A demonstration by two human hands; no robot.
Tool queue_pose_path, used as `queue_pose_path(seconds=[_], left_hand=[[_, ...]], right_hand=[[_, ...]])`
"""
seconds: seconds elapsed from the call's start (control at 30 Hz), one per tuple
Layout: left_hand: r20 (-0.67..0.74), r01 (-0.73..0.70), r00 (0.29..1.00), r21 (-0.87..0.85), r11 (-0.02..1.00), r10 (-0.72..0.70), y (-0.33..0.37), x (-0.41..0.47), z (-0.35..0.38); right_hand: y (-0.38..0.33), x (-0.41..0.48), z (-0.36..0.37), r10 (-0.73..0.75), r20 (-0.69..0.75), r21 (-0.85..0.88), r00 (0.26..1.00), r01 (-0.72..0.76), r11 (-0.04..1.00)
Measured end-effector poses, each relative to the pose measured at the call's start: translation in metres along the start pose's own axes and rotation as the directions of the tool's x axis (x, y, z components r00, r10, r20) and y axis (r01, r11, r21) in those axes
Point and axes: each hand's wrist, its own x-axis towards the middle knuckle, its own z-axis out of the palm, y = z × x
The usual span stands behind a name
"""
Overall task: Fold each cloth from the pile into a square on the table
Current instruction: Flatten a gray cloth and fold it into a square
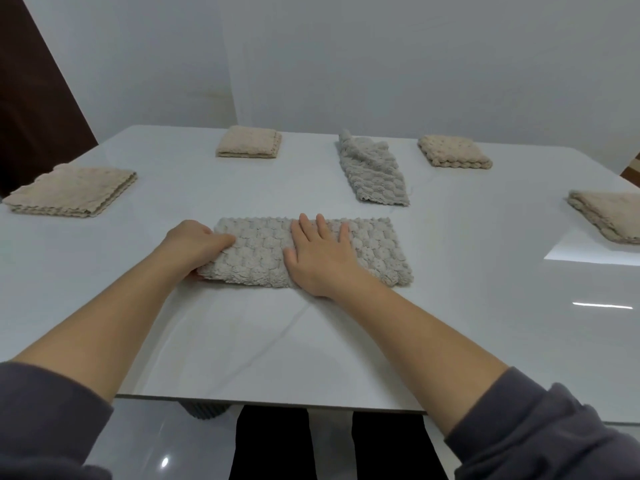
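Four beige cloths already lie folded into squares around the white table point(450, 306): one at the near left point(72, 192), one at the far left point(248, 142), one at the far right point(453, 151), and one at the right edge point(609, 214), partly cut off by the frame. The grey cloth in work point(377, 252) lies near the middle of the table, close to the person, as a long rectangle running left to right, so it looks folded in half once and short of a square. The left hand point(197, 245) is closed on the cloth's left end, fingers curled over the edge and pinching it. The right hand point(320, 254) lies open and flat, palm down, fingers spread, pressing the cloth near its middle. The likely remaining step here is to bring the left end over to the right end. Beyond it, a second grey cloth point(372, 169) lies loosely and unevenly, with a rumpled far end, and probably still needs folding. No other pile is visible.
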Motion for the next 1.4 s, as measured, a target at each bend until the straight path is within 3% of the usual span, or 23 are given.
queue_pose_path(seconds=[0.13,0.23,0.37,0.47,0.57,0.67,0.73,0.8,0.9,0.97,1.03,1.13,1.3,1.4], left_hand=[[-0.036,-0.025,0.999,0.071,0.997,0.027,0.004,-0.001,0.002],[0.044,0.019,0.999,-0.107,0.994,-0.014,0.006,-0.001,-0.002],[0.148,0.120,0.986,-0.341,0.932,-0.073,0.021,-0.008,-0.012],[0.284,0.162,0.959,-0.492,0.855,-0.018,0.039,-0.015,-0.017],[0.413,0.188,0.904,-0.613,0.768,0.109,0.064,-0.029,-0.014],[0.452,0.202,0.870,-0.689,0.696,0.195,0.084,-0.043,-0.004],[0.468,0.185,0.852,-0.688,0.702,0.234,0.089,-0.047,0.006],[0.471,0.175,0.842,-0.699,0.693,0.262,0.089,-0.051,0.015],[0.400,0.133,0.858,-0.779,0.613,0.323,0.091,-0.060,0.029],[0.242,-0.009,0.913,-0.793,0.609,0.330,0.090,-0.062,0.038],[0.036,-0.235,0.938,-0.663,0.711,0.345,0.083,-0.061,0.048],[-0.134,-0.451,0.891,-0.384,0.806,0.435,0.072,-0.057,0.066],[-0.177,-0.613,0.789,-0.166,0.772,0.589,0.067,-0.052,0.082],[-0.097,-0.675,0.737,-0.078,0.734,0.668,0.066,-0.051,0.085]], right_hand=[[0.002,-0.001,0.003,-0.006,-0.019,0.015,1.000,0.006,1.000],[0.005,0.000,0.000,-0.010,0.027,0.035,1.000,0.009,0.999],[0.003,-0.003,-0.021,-0.033,-0.129,0.384,0.991,0.081,0.920],[0.000,-0.007,-0.043,0.098,-0.121,0.750,0.988,0.026,0.661],[0.002,-0.005,-0.059,0.148,0.118,0.968,0.982,-0.147,0.202],[0.014,-0.005,-0.064,0.025,0.272,0.956,0.962,-0.267,-0.123],[0.028,-0.008,-0.067,-0.063,0.308,0.915,0.949,-0.314,-0.255],[0.040,-0.015,-0.071,-0.073,0.343,0.885,0.936,-0.348,-0.310],[0.057,-0.022,-0.074,0.043,0.366,0.906,0.929,-0.346,-0.246],[0.069,-0.024,-0.074,0.137,0.351,0.930,0.926,-0.328,-0.168],[0.082,-0.026,-0.073,0.220,0.321,0.946,0.921,-0.323,-0.028],[0.095,-0.028,-0.064,0.337,0.218,0.922,0.916,-0.307,0.237],[0.099,-0.024,-0.055,0.432,0.092,0.888,0.897,-0.270,0.372],[0.100,-0.025,-0.055,0.431,0.051,0.880,0.901,-0.244,0.406]])
